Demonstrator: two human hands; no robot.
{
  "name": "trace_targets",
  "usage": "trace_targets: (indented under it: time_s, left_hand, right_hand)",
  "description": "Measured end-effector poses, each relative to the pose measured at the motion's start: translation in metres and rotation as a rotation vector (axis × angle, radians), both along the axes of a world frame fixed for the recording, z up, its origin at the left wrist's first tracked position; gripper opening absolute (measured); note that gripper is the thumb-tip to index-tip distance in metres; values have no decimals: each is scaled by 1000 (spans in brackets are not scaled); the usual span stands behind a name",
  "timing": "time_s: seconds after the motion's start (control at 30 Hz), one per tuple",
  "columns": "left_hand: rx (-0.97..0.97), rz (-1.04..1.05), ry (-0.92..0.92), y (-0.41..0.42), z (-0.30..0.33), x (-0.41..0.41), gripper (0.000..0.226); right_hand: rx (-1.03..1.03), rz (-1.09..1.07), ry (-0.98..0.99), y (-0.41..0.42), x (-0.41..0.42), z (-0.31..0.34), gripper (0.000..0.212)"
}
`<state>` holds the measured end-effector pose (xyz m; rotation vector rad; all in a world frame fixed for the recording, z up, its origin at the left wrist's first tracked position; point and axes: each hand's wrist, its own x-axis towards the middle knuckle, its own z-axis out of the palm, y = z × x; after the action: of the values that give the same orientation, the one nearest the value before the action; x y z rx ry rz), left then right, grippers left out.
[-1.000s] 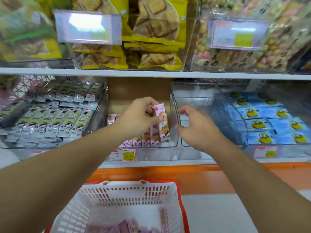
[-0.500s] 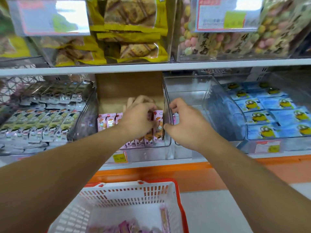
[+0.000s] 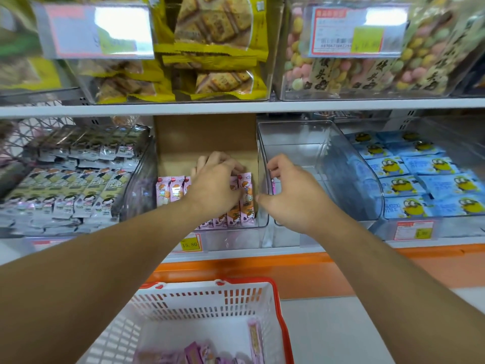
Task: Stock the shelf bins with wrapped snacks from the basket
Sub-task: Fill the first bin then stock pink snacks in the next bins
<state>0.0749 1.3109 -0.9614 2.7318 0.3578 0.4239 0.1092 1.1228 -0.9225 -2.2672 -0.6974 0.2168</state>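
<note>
Shelving holds a row of clear plastic bins. Leftmost, grey-and-green wrapped bars [image 3: 65,190] fill a bin whose left edge is cut off by the frame. Next, the middle clear plastic bin [image 3: 262,222] with a brown cardboard back contains upright pink wrapped snacks [image 3: 170,191]. The left hand [image 3: 214,185] reaches into this bin, fingers curled over the tops of the snacks; it hides the middle of the row, and whether it pinches a packet cannot be told. One pink snack [image 3: 246,195] stands just right of it against the bin wall. The right hand [image 3: 290,195] hovers at the divider, fingers loosely curled and thumb extended, holding nothing visible. Further right, blue wrapped packets with yellow figures [image 3: 420,179] lie in a bin. Below, a white basket with red rim [image 3: 278,306] holds more pink snacks, partly cut off and blurred.
</note>
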Motion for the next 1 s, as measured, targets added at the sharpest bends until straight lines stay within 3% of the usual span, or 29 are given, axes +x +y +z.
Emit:
trace_targets:
  time_s: [0.27, 0.43, 0.6, 0.73, 0.87, 0.93, 1.0]
  left_hand:
    - [-193, -123, -160, -2, 27, -91, 26]
    - [-368, -71, -149, 9, 12, -181, 16]
    - [-299, 316, 113, 56, -75, -261, 21]
    - [-258, 574, 382, 92, -136, -304, 57]
    - [-464, 575, 585, 109, -190, -328, 78]
    - [-551, 539, 564, 107, -208, -333, 79]
    - [-535, 525, 522, 105, -216, -333, 78]
  right_hand:
    - [150, 59, -163, 4, -27, 8, 62]
    - [178, 310, 4, 21, -80, -1, 37]
    - [-123, 526, 264, 57, -143, -55, 34]
    - [-399, 612, 379, 89, -181, -131, 39]
    - [-550, 682, 418, 105, -209, -218, 39]
    - [-576, 709, 393, 112, -221, -254, 38]
    - [-610, 714, 394, 119, -228, -289, 50]
